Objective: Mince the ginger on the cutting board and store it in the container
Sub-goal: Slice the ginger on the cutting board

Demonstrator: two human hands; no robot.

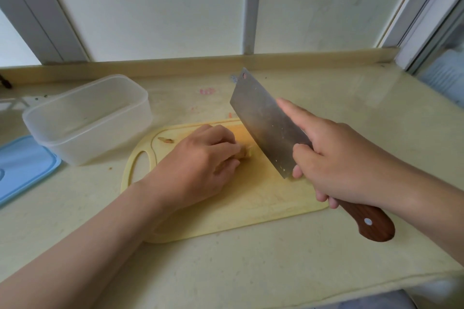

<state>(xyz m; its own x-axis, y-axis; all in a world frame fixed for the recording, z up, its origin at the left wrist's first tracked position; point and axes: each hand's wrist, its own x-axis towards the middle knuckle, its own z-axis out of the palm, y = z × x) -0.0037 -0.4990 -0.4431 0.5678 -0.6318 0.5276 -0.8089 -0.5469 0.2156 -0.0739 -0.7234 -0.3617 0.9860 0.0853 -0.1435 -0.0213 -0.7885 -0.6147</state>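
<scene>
We stand at a pale counter [251, 271] under frosted window panes. Nearest us lies a yellow cutting board [251, 208]. On the board, our left hand [200, 165] curls over the ginger [244, 153], pinning it down near the board's middle. Just right of the ginger, our right hand [346, 165] grips the wooden handle of a cleaver [266, 123], forefinger laid along the blade. A stray scrap [165, 140] lies farther back on the board. Left of the board sits the empty clear container [88, 118], its blue lid [22, 168] beside it.
</scene>
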